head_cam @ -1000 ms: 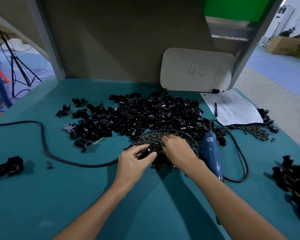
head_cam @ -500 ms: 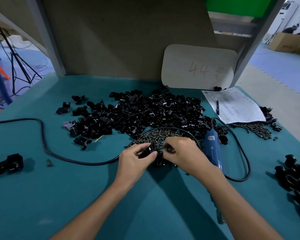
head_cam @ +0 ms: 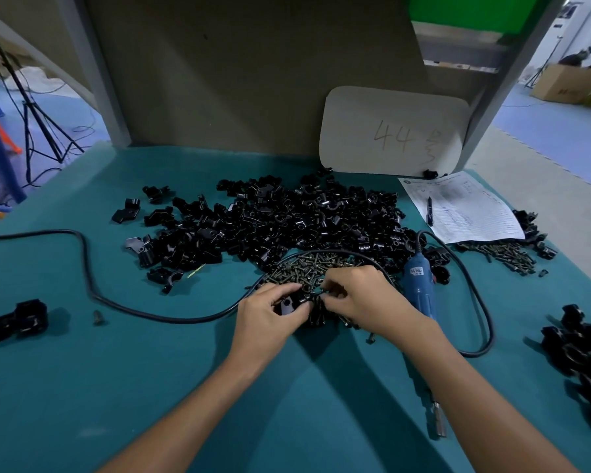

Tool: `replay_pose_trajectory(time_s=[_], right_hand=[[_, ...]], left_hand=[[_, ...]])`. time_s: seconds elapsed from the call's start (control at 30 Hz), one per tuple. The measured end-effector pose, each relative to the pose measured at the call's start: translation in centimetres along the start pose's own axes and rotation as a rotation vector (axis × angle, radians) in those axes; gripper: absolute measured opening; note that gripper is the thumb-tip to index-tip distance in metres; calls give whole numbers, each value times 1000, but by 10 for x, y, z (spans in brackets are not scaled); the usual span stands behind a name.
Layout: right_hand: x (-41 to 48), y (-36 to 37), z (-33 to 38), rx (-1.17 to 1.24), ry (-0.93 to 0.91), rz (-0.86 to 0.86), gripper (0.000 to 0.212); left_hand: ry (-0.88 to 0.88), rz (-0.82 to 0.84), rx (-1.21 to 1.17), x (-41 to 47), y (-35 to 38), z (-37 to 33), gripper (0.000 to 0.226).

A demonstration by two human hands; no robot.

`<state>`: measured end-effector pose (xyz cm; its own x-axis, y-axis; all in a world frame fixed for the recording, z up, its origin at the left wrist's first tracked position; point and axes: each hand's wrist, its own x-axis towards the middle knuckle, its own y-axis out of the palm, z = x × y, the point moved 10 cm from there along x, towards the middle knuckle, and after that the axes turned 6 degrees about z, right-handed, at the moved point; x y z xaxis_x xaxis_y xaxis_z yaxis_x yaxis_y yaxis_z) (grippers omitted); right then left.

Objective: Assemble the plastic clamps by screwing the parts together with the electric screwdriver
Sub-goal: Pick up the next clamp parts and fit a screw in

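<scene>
The desk (head_cam: 116, 387) wears a matt teal covering, smooth, with faint scuffs. The heaped clamp parts (head_cam: 287, 223) read to me as black moulded plastic, glossy enough to catch small highlights. The clamp part (head_cam: 289, 303) that my left hand (head_cam: 267, 312) grips shows the same slick sheen. The screws (head_cam: 304, 268) are dull, dark bronze-toned metal. My right hand's (head_cam: 359, 295) fingertips curl at the heap's edge, but what they pinch is too small to judge. The electric screwdriver (head_cam: 420, 285) has a smooth blue plastic body and a bare metal bit (head_cam: 439, 421). Its cable (head_cam: 82, 268) looks like matt black rubber. The form (head_cam: 468, 213) is thin white printed paper, and the "44" card (head_cam: 393, 131) is matt off-white.
</scene>
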<state>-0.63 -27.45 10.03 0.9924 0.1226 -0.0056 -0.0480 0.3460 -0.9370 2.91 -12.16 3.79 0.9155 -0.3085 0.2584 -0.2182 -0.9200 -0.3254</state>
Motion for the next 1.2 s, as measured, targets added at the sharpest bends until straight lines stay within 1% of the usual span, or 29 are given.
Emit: replay_pose_trajectory(time_s=[0.13,0.23,0.4,0.53,0.63,0.73,0.83,1.0,1.13,1.2], right_hand=[[-4,5,-18,263,47,37,11],[-9,15,-23,372,63,40,12],[-10,18,-24,332,77,-24,13],[-9,22,-26,329,85,25,14],[-8,31,-27,324,101,102,25],[-8,36,-29,365,123,74,36],[-8,39,-27,389,120,46,40],[-7,47,-27,479,132,150,38],[-7,44,-18,571,85,120,50],[-9,47,-20,655,128,135,52]], left_hand=[[17,0,31,-1,0,-4,34],[21,-1,30,-1,-2,-6,35],[47,35,54,-3,3,-14,34],[68,24,74,-4,1,-17,34],[97,18,93,-4,2,-21,34],[122,25,98,-5,3,-23,34],[129,27,84,-5,3,-23,33],[147,41,74,-6,5,-24,31],[163,55,72,-7,7,-25,30],[170,54,69,-7,7,-26,30]])
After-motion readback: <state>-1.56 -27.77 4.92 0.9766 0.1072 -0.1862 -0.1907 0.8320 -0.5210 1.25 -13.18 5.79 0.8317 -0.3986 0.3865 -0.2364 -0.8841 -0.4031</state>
